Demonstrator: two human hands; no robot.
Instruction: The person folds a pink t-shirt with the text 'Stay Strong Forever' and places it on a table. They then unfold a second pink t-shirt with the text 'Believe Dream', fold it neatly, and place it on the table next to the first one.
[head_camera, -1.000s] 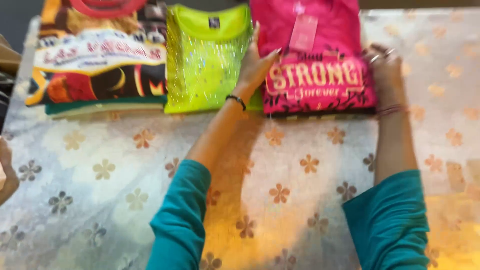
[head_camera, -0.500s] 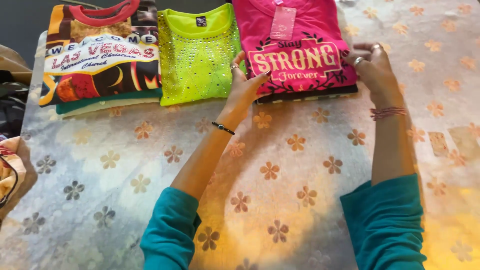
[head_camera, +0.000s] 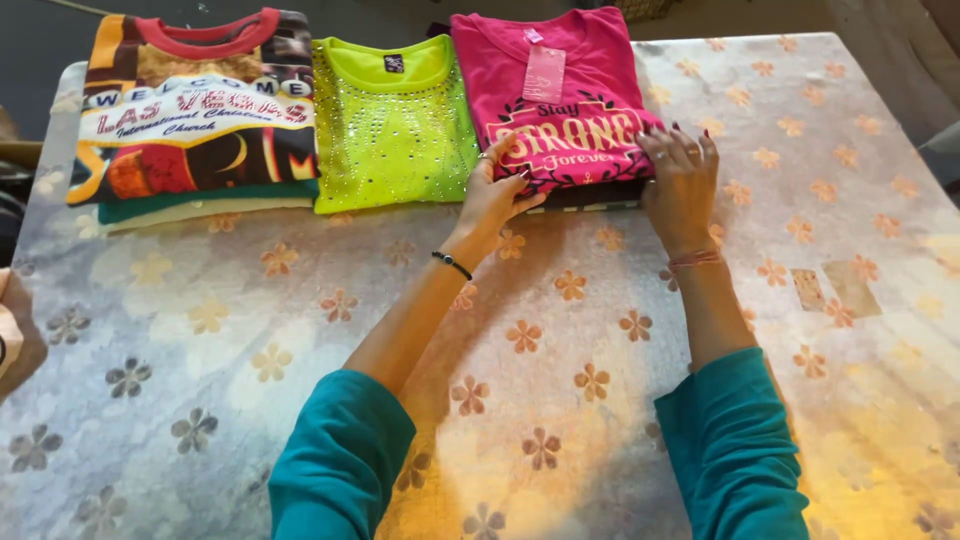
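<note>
- Both hands have drawn in along the near edge of the folded pink shirt (head_camera: 560, 100) since the earlier picture, where the right one lay out at its right-hand corner; now they sit at the two near corners of it.
- Left hand (head_camera: 495, 190) lies on the near left corner of the pink shirt, fingers bent over the cloth and thumb tucked against the fold; it presses rather than grasps, with the fingers loosely together.
- Right hand (head_camera: 680, 180) rests flat at the near right corner, fingers spread a little and pointing toward the far edge, palm down over the stack's side; nothing is clamped in it.
- Under the pink shirt a darker folded piece (head_camera: 590, 196) shows as a thin band between the two hands.
- That pink shirt carries a pale pink tag (head_camera: 545, 72) near its collar and sits at the far edge of the table (head_camera: 300, 330), right of the middle.
- Just beside it on the left lies a folded bright green shirt (head_camera: 392, 120) with small sparkling studs, its edge touching the pink one.
- Further left, toward the far left corner, is a folded multicoloured printed shirt (head_camera: 195, 105) on top of a green and a cream piece.
- A flower-patterned cloth covers the table, and both forearms wear teal sleeves (head_camera: 735, 450).
</note>
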